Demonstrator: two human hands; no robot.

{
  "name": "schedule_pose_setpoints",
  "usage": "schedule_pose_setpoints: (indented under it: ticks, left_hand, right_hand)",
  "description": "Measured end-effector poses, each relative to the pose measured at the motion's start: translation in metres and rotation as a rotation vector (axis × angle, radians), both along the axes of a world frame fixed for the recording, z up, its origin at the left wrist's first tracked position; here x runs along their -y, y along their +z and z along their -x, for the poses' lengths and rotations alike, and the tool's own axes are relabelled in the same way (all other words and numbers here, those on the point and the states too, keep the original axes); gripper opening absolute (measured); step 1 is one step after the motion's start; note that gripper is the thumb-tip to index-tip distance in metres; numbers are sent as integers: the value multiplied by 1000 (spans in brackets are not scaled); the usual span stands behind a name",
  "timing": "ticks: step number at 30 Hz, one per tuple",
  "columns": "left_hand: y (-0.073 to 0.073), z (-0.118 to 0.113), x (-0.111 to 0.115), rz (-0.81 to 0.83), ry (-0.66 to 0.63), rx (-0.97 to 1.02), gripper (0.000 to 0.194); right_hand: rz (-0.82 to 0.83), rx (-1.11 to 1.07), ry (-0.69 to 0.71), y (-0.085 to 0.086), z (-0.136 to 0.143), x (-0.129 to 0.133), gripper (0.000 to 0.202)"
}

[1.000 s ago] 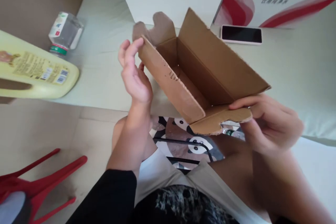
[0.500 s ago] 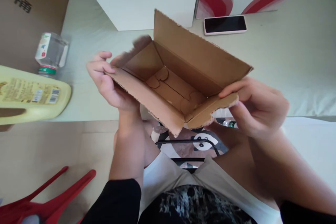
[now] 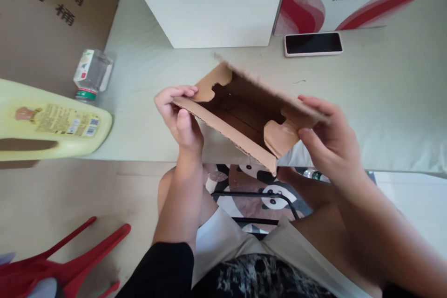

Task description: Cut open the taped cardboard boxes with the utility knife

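A small brown cardboard box [image 3: 226, 124] with torn-edged flaps is held tilted above the edge of the pale green cloth surface. Its two end flaps fold inward over the opening, and the long flaps lean partly in; the inside is in shadow. My left hand [image 3: 182, 116] grips the left corner, thumb on the near long flap and fingers by the left end flap. At the right corner my right hand [image 3: 330, 137] pinches the far long flap between thumb and fingers. Both hands are closed on the cardboard.
On the cloth surface [image 3: 394, 116] stand a white box [image 3: 216, 4], a red-and-white carton [image 3: 349, 4] and a large brown carton [image 3: 52, 32]. A phone [image 3: 313, 44], a clear bottle [image 3: 92, 74] and a yellow jug [image 3: 70, 125] lie there. Red plastic furniture [image 3: 70, 265] is lower left.
The end flaps have folded inward and the long flaps have come closer together, narrowing the opening. My left hand has moved right in the view. The surroundings have shifted right too.
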State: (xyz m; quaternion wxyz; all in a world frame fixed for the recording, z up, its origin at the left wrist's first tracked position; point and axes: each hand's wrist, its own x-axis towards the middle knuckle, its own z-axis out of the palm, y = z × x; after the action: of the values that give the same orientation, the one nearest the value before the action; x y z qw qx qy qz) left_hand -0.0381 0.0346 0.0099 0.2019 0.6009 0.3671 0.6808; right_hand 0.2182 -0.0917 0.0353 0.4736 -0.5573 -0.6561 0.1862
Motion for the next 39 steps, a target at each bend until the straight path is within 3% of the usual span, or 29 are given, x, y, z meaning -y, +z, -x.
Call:
schedule_pose_setpoints:
  ticks: [3,8,16,22,28,39]
  left_hand:
    - [0,-1,0,15,20,-19,51]
    - [-1,1,-2,50,74,-97,64]
    - [-3,3,-6,102,52,-145,77]
    - [-4,-2,-1,-24,25,-153,62]
    - [1,-7,9,97,43,-381,63]
    - [2,-4,11,36,38,-429,52]
  right_hand:
    - [-10,60,-4,3,2,1,34]
    - [-41,57,3,3,4,2,35]
    - [-33,67,-7,2,5,2,33]
    - [-36,62,-4,3,7,3,32]
    - [-45,61,-29,4,9,2,32]
    - [-49,34,50,3,5,4,42]
